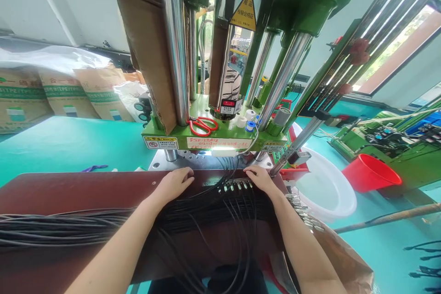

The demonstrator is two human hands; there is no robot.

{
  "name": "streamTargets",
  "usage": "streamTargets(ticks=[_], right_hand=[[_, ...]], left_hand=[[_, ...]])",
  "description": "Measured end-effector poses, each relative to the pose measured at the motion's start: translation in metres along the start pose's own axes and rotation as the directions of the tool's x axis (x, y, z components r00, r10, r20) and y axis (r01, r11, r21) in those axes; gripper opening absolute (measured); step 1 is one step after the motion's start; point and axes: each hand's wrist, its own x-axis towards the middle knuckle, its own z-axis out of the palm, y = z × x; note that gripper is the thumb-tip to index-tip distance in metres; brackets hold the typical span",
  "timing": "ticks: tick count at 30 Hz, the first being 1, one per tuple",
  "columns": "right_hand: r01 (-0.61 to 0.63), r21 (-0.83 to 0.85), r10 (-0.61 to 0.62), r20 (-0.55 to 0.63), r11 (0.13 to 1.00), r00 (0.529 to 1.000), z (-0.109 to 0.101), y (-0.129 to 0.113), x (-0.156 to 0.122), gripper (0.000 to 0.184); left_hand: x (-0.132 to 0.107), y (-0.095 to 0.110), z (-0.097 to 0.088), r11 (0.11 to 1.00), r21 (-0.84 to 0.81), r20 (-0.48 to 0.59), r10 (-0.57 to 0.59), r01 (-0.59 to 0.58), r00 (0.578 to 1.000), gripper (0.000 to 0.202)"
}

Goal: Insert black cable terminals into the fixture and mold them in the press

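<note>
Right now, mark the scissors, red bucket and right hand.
scissors [203,125], head view, red handles.
red bucket [365,175], head view, outer wall.
right hand [262,178], head view, back of hand.

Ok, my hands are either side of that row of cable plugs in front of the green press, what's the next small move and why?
Probably ease the row of plugs forward toward the lit gap under the green press. The left hand and right hand rest flat beside it, gripping nothing, and the plugs lie lined up just short of that gap.
</note>
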Motion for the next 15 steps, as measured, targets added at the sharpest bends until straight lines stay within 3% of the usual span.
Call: streamTargets(ticks=[15], right_hand=[[0.009,-0.016,-0.009,-0.003,1.0,1.0,0.0002,-0.0006,0.0002,0.022]], left_hand=[[-0.0015,0.0047,-0.004,1.0,-0.031,0.002,-0.003,0.003,1.0,0.019]])
